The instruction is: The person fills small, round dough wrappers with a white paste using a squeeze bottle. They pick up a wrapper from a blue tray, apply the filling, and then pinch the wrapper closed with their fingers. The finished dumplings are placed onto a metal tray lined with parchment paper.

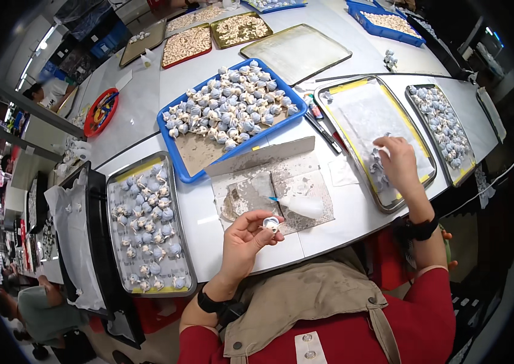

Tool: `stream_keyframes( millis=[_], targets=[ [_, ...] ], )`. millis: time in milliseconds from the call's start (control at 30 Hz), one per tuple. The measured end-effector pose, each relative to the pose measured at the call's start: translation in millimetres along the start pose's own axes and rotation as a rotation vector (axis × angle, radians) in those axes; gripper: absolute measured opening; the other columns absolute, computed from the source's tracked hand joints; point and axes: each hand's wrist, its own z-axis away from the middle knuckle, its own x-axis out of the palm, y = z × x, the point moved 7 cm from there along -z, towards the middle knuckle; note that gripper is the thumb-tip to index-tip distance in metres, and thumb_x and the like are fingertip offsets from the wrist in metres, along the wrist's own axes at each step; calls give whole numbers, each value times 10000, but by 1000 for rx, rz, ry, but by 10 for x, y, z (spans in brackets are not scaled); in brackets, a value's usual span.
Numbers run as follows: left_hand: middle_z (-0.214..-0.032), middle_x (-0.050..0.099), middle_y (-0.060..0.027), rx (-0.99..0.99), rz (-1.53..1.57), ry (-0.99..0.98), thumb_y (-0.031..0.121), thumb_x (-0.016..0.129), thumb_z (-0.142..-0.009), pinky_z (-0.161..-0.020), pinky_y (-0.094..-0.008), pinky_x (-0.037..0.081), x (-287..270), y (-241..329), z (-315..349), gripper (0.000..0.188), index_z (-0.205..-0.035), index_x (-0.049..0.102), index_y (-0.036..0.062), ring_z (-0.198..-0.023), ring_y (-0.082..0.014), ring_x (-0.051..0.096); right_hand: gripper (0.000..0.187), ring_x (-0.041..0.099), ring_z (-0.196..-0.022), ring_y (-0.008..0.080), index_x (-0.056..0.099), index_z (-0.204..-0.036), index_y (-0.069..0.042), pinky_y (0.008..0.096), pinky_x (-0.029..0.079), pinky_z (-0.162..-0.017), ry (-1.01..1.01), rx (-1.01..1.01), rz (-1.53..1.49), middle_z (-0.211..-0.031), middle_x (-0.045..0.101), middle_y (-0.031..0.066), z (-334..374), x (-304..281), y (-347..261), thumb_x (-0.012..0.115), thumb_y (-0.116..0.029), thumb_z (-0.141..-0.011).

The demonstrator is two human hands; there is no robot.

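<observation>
A wide white table [148,103] is being lit brightly from above by ceiling strip lights [42,39]. Dark shelving [87,48] is being seen at the far left, beyond the floor [148,340].

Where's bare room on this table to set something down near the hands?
Bare white tabletop lies between the stained work mat and the lined tray under the right hand. That tray's far half is bare. The blue bin and left tray are packed; the left hand holds a small piece.
</observation>
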Motion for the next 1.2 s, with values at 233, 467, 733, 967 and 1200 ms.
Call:
stream_keyframes(
  millis=[233,467,733,967,1200],
  targets=[
    [-1117,620,-161,-96,16,7,62,625,-879,-735,-251,538,118,-106,-66,345,-1203,528,-6,-880,-183,651,301,597,-870,300,649,-1006,-30,377,491,-766,-200,-19,97,-1069,612,144,-163,228,661,625,49,-716],
    [-1176,578,-128,-86,10,28,35,630,-876,-885,-284,516,162,-153,-117,426,-1265,476,-50,-991,-180,633,227,675,-871,164,542,-1093,-8,252,516,-708,-240,34,-819,-867,674,135,165,157,-621,596,-12,-872],
    [-1208,561,-125,20,100,-5,123,618,-903,-900,-290,506,204,-101,-70,481,-1309,431,-54,-1025,-158,597,327,505,-1186,332,612,-1052,-67,417,427,-961,-58,-386,-876,-1191,616,130,523,203,-1790,728,-48,-747],
    [-1161,584,-100,109,61,39,77,604,-906,-879,-273,506,128,-40,-4,428,-1288,461,-52,-1015,-130,580,340,543,-1002,234,678,-969,-150,459,282,-976,110,-370,-636,-1003,662,-11,582,180,-1888,804,-159,-653],
    [-1166,598,-130,143,-57,58,90,609,-901,-871,-295,518,182,22,21,362,-1221,525,-57,-985,-147,600,251,537,-846,162,702,-899,-184,414,265,-939,260,-397,-392,-822,636,-77,656,24,-1944,791,-194,-664]
  ],
)
